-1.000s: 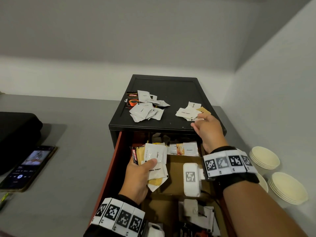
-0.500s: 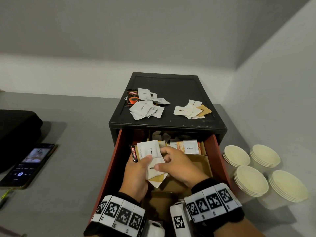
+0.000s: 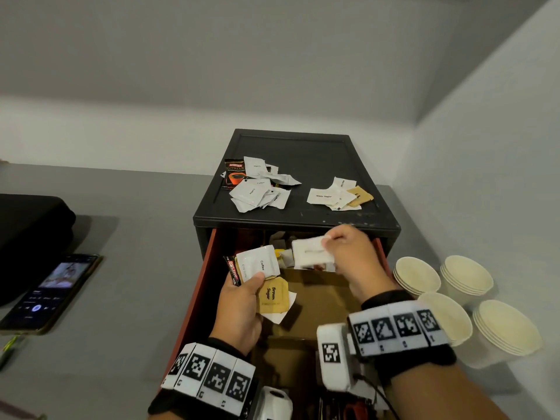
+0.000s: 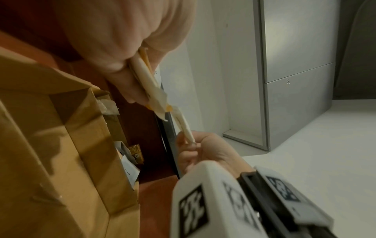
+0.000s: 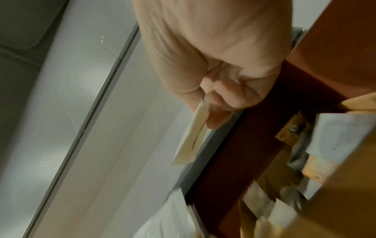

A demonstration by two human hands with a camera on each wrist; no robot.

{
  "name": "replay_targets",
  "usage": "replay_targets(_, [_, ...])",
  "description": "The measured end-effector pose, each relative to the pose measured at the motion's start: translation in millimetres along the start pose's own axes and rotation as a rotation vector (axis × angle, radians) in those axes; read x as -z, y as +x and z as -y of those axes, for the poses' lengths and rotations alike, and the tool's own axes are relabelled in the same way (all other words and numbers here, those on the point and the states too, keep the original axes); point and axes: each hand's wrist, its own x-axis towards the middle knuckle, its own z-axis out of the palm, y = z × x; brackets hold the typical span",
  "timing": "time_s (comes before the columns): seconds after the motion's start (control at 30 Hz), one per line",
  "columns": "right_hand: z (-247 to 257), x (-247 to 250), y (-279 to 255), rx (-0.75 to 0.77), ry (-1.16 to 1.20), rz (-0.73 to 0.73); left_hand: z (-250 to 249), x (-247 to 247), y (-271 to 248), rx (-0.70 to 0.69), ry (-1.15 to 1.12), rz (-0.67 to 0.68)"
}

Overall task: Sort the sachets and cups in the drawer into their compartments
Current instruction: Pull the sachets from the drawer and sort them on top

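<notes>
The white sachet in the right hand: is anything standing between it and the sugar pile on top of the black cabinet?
Nothing visible blocks it. The right hand pinches the white sachet just below the cabinet's front edge; the sugar pile lies above, with open air and bare black top between them.

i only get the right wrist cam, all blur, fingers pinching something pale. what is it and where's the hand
Observer: The right hand pinches a white sachet above the back of the open drawer, just below the black cabinet top.
Operator: what's the left hand doing
Observer: The left hand holds a fan of sachets; a white one printed Coffee is on top, a tan Brown Sugar sachet under it.
Operator: anything sorted yet
Observer: Two piles lie on the cabinet top: coffee sachets left, sugar sachets right.
Operator: and the cups
Observer: Four stacks of paper cups stand on the counter, right of the drawer.
</notes>
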Motion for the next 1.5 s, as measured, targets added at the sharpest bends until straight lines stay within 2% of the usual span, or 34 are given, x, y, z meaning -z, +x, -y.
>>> replay_targets(0.13, [19,20,26,-0.049,0.245,-0.179,0,0,-1,-0.001,0.006,0.001])
replay_targets(0.23, [23,27,46,-0.079,0.372,-0.182,0,0,-2,0.008,0.018,0.001])
replay_targets(0.3, [20,26,52,-0.081,0.285,-0.141,-1,0,-2,0.009,0.019,-0.004])
replay_targets(0.37, [15,24,46,-0.066,0.164,-0.163,-1,0,-1,0.010,0.018,-0.009])
replay_targets(0.5, [5,9,15,0.077,0.032,-0.223,0,-1,1,0.001,0.016,-0.022])
replay_targets(0.57, [-2,-3,0,0.109,-0.016,-0.113,0,-1,2,-0.012,0.007,-0.024])
replay_targets(0.73, [-19,-36,-30,-0.096,-0.122,0.501,-2,-5,-1,-0.045,-0.030,-0.042])
replay_targets(0.8, [-24,-43,-32,-0.096,-0.134,0.555,-3,-6,-2,-0.045,-0.054,-0.055])
replay_targets(0.93, [-21,-39,-28,-0.045,-0.090,0.513,-6,-6,-3,-0.051,-0.111,-0.064])
replay_targets(1.1, [-21,-29,-25,-0.031,-0.070,0.384,-6,-6,-2,-0.033,-0.142,-0.064])
replay_targets(1.27, [-21,-28,-22,-0.121,0.032,0.299,-7,-7,-4,-0.030,-0.185,-0.045])
replay_targets(1.5, [-18,-31,-27,-0.255,0.261,0.320,-6,-5,-4,-0.032,-0.208,-0.042])
